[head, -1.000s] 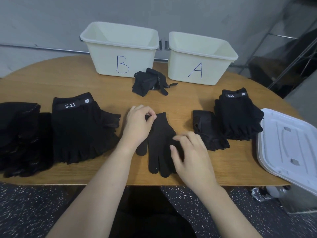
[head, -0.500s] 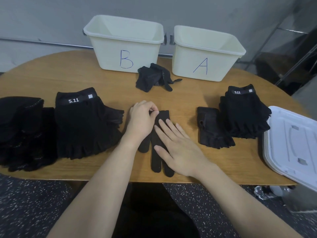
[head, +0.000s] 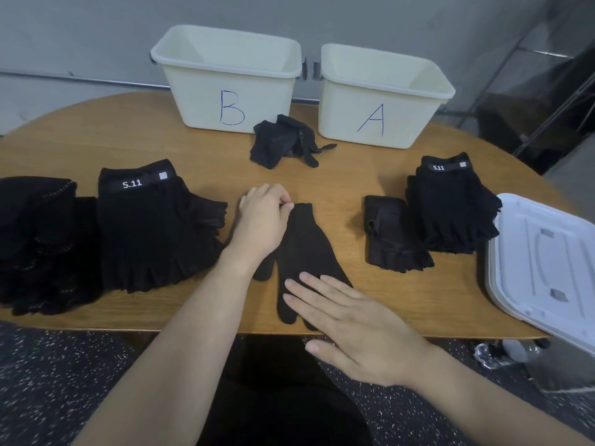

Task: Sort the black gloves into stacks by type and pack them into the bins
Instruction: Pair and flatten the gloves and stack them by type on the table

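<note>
Now | left hand point(head: 262, 222) pinches glove point(head: 306, 249) cuff at 12 | right hand point(head: 357, 329) flat, fingers straight, pressing glove's fingers at 6 | table point(head: 338, 185)

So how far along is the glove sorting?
Stacks stand at left and right. In hand: left hand pinches the full-finger glove, right hand flat on it. Left: loose gloves; bins B and A show no gloves.

Matt black knit glove point(head: 306, 249) on a smooth wooden table point(head: 96, 133) — two cream plastic bins point(head: 235, 91) far, faintly glossy; a white moulded plastic lid point(head: 547, 252) right.
</note>
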A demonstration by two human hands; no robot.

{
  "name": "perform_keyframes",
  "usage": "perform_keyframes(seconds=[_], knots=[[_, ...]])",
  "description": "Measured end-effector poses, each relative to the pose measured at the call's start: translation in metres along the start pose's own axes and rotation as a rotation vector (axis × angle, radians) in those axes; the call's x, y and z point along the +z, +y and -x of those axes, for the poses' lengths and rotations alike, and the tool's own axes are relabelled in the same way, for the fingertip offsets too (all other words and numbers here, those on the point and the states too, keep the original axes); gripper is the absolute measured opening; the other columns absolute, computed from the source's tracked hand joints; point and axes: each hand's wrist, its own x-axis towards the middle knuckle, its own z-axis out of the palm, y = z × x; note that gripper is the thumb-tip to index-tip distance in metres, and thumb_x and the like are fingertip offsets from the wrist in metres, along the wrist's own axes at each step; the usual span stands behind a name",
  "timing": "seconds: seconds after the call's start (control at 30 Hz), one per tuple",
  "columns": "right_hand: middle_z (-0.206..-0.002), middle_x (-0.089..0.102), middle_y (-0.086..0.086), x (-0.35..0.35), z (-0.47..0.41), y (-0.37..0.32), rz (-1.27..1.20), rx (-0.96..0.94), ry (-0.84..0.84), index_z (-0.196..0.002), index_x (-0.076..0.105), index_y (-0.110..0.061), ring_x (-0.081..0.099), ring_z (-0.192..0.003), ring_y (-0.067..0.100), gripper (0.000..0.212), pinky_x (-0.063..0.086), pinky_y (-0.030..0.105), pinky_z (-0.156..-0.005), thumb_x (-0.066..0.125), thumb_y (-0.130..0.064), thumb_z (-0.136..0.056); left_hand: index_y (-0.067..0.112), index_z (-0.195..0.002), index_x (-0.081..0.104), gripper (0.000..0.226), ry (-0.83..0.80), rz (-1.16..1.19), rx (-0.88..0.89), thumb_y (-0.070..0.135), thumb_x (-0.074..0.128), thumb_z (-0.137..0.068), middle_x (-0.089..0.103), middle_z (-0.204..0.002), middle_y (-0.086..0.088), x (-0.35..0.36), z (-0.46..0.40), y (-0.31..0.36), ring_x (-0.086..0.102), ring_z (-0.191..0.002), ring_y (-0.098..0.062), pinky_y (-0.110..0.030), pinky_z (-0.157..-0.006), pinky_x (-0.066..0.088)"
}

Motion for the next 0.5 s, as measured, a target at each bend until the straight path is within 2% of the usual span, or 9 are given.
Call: perform_keyframes(seconds=[0.13,0.2,0.27,0.33,0.4,0.5], knots=[[-0.172,0.004,0.0,0.0,0.002,-0.003,-0.041,0.062,0.096,-0.164,0.017,-0.018,-0.004,-0.159,0.015,0.072,0.008,0.04,-0.129,0.03,-0.061,-0.107,0.018,-0.11,0.064,0.032,-0.091,-0.061,-0.034,0.047,0.056,-0.102,0.06,-0.11,0.002,-0.006,0.003,0.007,0.051,-0.11,-0.024,-0.043,-0.103,0.038],[-0.172,0.004,0.001,-0.001,0.002,-0.004,-0.066,0.126,0.13,-0.163,0.019,-0.018,-0.003,-0.159,0.015,0.074,0.008,0.041,-0.129,0.031,-0.063,-0.106,0.02,-0.114,0.064,0.036,-0.181,-0.076,-0.063,0.052,0.058,-0.099,0.058,-0.114,0.003,-0.014,0.004,0.011,0.048,-0.118,-0.023,-0.044,-0.107,0.035],[-0.172,0.003,0.0,0.0,0.0,-0.005,-0.055,0.177,0.126,-0.164,0.018,-0.019,-0.006,-0.158,0.013,0.076,0.006,0.04,-0.129,0.027,-0.066,-0.105,0.02,-0.119,0.065,0.035,-0.263,-0.069,-0.105,0.047,0.064,-0.098,0.06,-0.125,0.0,-0.021,0.003,0.016,0.048,-0.125,-0.024,-0.046,-0.111,0.037],[-0.172,0.002,0.0,0.002,-0.002,-0.006,-0.043,0.197,0.102,-0.164,0.017,-0.019,-0.008,-0.158,0.011,0.078,0.005,0.038,-0.129,0.024,-0.069,-0.104,0.019,-0.12,0.068,0.029,-0.313,0.005,-0.15,0.038,0.068,-0.098,0.062,-0.131,-0.004,-0.025,0.001,0.018,0.053,-0.125,-0.024,-0.041,-0.105,0.044],[-0.172,0.002,-0.001,0.003,-0.002,-0.006,-0.049,0.205,0.087,-0.164,0.015,-0.02,-0.009,-0.158,0.009,0.079,0.003,0.036,-0.129,0.023,-0.07,-0.104,0.02,-0.114,0.07,0.02,-0.331,0.066,-0.16,0.032,0.07,-0.098,0.065,-0.13,-0.005,-0.027,-0.002,0.019,0.059,-0.12,-0.021,-0.033,-0.094,0.046],[-0.172,0.004,-0.002,0.003,-0.003,-0.006,-0.084,0.242,0.112,-0.164,0.017,-0.02,-0.008,-0.157,0.007,0.077,0.003,0.034,-0.129,0.022,-0.069,-0.104,0.021,-0.105,0.073,0.013,-0.283,0.102,-0.125,0.031,0.07,-0.097,0.068,-0.124,-0.002,-0.036,-0.009,0.026,0.061,-0.117,-0.018,-0.03,-0.092,0.044]])
